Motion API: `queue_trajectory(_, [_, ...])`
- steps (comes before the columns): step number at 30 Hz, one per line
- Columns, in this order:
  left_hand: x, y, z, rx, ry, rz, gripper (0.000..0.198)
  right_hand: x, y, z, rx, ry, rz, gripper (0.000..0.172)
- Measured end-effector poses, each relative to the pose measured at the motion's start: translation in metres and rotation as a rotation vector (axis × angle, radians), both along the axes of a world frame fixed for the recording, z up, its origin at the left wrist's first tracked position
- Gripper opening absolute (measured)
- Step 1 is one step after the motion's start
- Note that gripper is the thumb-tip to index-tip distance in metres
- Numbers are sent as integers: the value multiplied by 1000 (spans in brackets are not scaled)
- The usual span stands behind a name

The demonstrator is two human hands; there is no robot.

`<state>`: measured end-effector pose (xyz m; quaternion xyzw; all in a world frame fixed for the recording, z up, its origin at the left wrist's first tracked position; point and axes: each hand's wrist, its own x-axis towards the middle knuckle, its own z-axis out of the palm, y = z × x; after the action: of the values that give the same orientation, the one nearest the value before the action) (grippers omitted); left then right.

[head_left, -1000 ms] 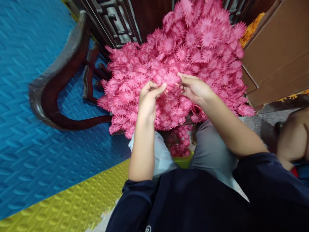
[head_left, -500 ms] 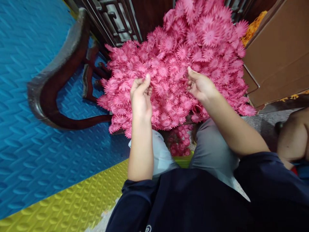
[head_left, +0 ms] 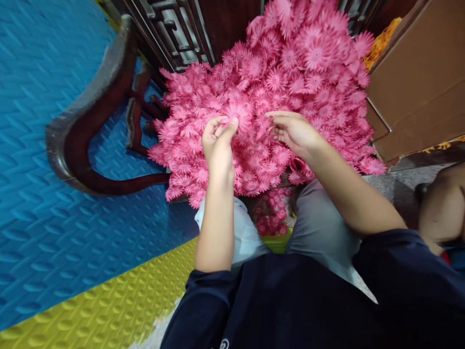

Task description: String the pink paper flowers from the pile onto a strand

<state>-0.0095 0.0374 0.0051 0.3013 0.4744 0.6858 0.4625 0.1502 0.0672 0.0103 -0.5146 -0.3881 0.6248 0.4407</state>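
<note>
A large heap of pink artificial flower heads (head_left: 316,92) with thin pointed petals spreads out in front of me. My left hand (head_left: 219,145) is closed, pinching one pink artificial flower (head_left: 241,112) by its near left edge, between thumb and fingers. That flower faces up, just above the heap. To its right, my right hand (head_left: 296,133) hovers over the pile, index finger stretched out and the other fingers loosely bent. I see nothing in it, and a gap separates it from the held flower.
At left, a dark curved wooden armrest (head_left: 83,165) stands over blue matting (head_left: 36,232) with a yellow strip (head_left: 109,286). A brown cardboard box (head_left: 417,82) flanks the heap, with orange strands (head_left: 383,43) behind it. More pink flowers (head_left: 271,213) lie between my knees. Another person's limb (head_left: 441,208) shows at right.
A single flower now shows in my left hand, raised above the heap. The left hand has shifted slightly right, and the right hand slightly left and nearer, its index finger now pointing left.
</note>
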Motion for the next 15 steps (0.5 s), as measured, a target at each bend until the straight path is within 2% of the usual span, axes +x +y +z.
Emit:
queue_trajectory(3, [4, 0, 2, 4, 12, 29, 28, 0, 1, -1, 49, -36, 59, 27])
queue_trajectory(6, [4, 2, -3, 16, 100, 47, 33, 0, 1, -3, 61, -58, 87, 31])
queue_trajectory(11, [1, 7, -15, 69, 227, 30, 33, -2, -3, -2, 110, 0, 120, 29])
queue_trajectory(15, [2, 8, -19, 55, 285, 37, 28, -3, -6, -3, 143, 56, 135, 26])
